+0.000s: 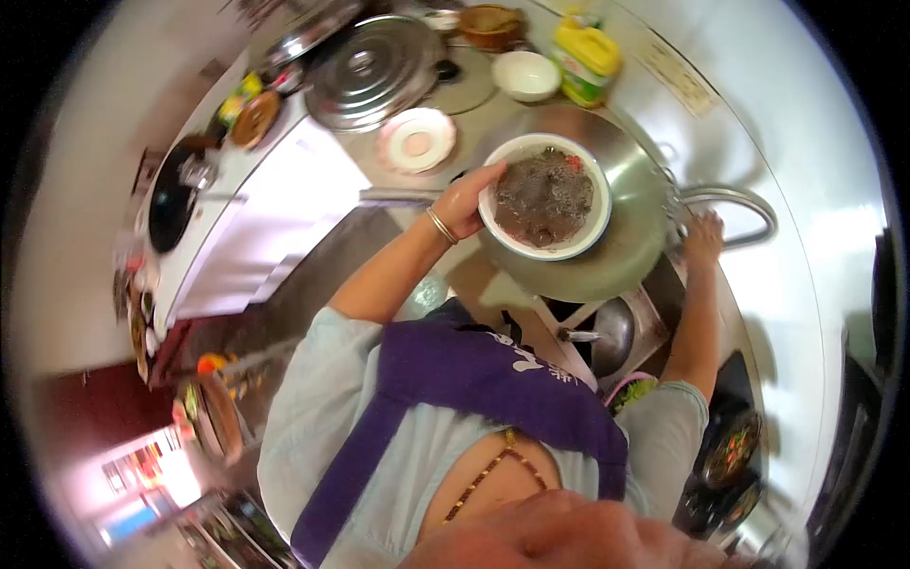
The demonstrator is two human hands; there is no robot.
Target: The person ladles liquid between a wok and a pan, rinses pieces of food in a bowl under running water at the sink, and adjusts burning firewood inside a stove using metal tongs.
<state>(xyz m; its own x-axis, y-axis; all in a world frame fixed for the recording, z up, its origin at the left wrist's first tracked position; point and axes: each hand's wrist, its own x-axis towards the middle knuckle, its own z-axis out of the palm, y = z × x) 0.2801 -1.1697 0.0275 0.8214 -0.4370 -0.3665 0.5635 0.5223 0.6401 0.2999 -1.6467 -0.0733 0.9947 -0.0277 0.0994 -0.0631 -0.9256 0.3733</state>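
Note:
My left hand, with bangles at the wrist, grips the left rim of a white bowl. Dark, soft-looking pieces and a bit of red sit in bubbly liquid inside it; their kind is unclear. The bowl is above a wide metal wok, covering part of it. At the wok's right side, my right hand has its fingers curled at the base of a curved metal faucet. Blur hides the exact contact there. A ladle lies in a metal recess below the wok.
Behind the wok are a white bowl, a yellow jug, a pink-rimmed plate and a large metal lid. Dark pans with food stand at the lower right. A white counter extends left.

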